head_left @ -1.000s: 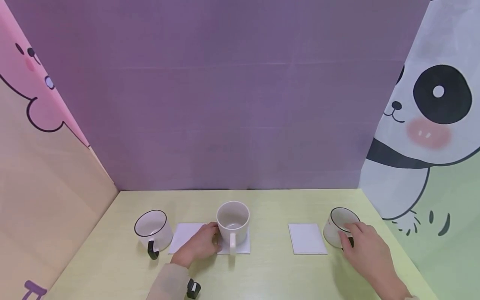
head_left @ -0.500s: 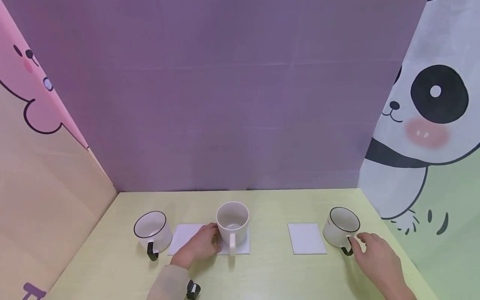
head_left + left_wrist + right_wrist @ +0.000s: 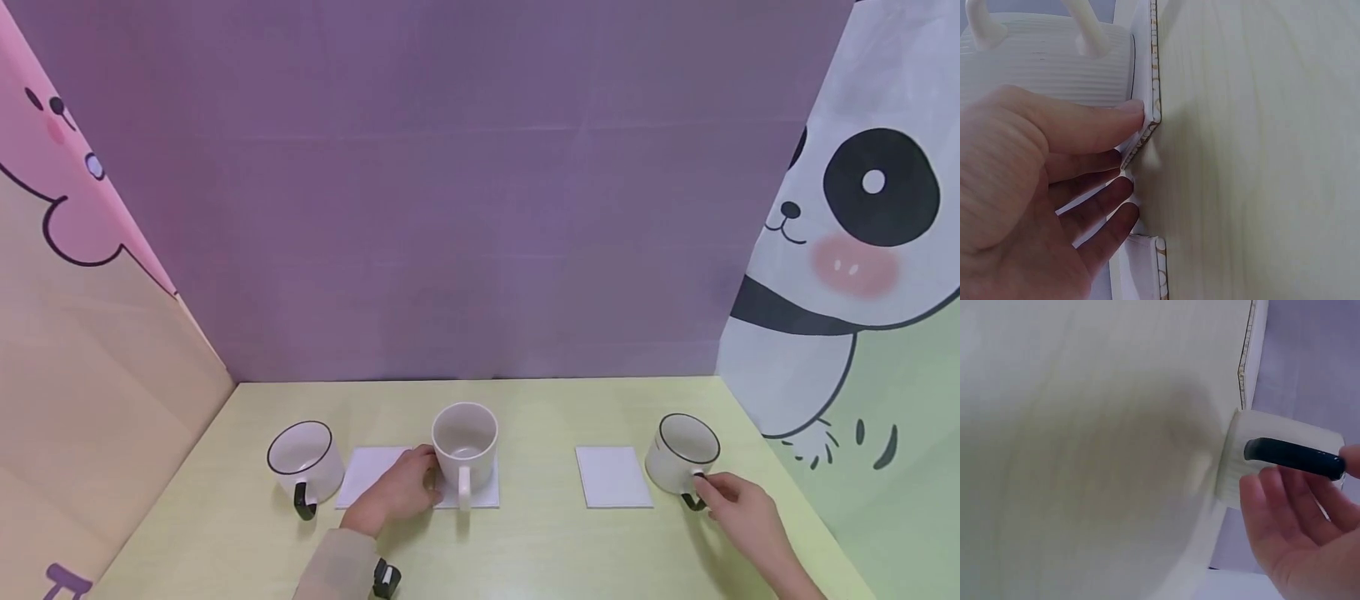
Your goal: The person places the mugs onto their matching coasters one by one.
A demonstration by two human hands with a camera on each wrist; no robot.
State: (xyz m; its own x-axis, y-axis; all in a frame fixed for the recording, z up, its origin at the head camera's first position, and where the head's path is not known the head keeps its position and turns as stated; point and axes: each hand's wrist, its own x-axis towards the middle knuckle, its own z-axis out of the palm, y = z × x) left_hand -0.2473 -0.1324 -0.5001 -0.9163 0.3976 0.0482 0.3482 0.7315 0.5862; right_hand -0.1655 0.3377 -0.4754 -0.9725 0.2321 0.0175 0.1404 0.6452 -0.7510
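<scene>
A tall white mug (image 3: 480, 472) stands upright on a white square coaster (image 3: 486, 497), its handle toward me. My left hand (image 3: 408, 485) grips that coaster at its near left corner; in the left wrist view the thumb (image 3: 1104, 127) lies on its top, with the other fingers curved along its side. At the right, a white mug with a dark rim (image 3: 666, 468) stands on the table. My right hand (image 3: 750, 515) pinches the upper part of its dark handle (image 3: 1291, 456) between thumb and index finger. The other fingers lie curled beside the mug.
Another coaster (image 3: 367, 475) lies left of the middle one, partly behind my left hand. A white mug with black rim and handle (image 3: 324, 479) stands at the far left. One bare coaster (image 3: 615, 477) lies left of the right mug. A purple backdrop (image 3: 480, 208) rises behind the table.
My right hand has drawn back from above the right mug's rim, moved down to its handle and closed thumb and finger on it. The left hand and the mugs stay put.
</scene>
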